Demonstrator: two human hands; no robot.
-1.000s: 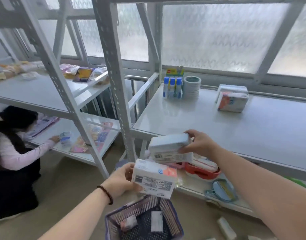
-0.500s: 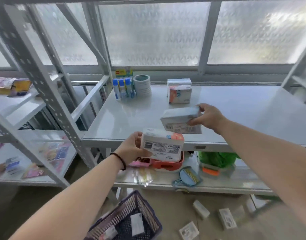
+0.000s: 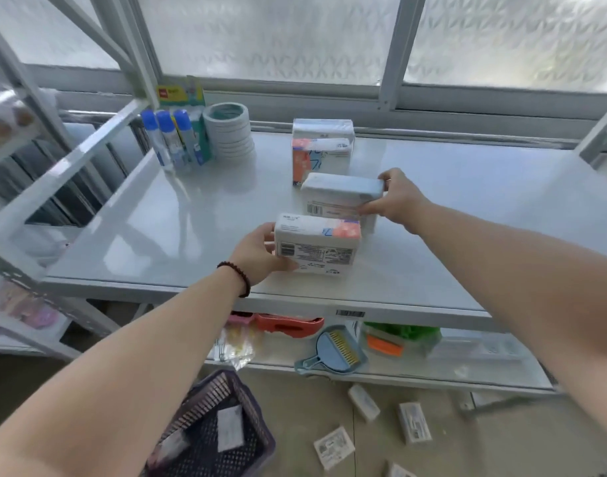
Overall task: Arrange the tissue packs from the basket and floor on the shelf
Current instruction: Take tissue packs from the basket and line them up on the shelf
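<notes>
My left hand (image 3: 257, 253) grips a tissue pack with an orange corner (image 3: 316, 246) at its left end, low over the front of the glossy grey shelf (image 3: 192, 218); my right hand (image 3: 396, 197) grips a blue-topped tissue pack (image 3: 339, 197) just behind it; whether either pack touches the shelf I cannot tell. Two more tissue packs (image 3: 322, 151) stand stacked further back, near glue sticks (image 3: 171, 139) and a stack of tape rolls (image 3: 230, 130); frosted windows (image 3: 260, 32) run behind. Below, a purple basket (image 3: 219, 432) holds packs; loose tissue packs (image 3: 413, 423) lie scattered on the tan floor (image 3: 295, 401).
</notes>
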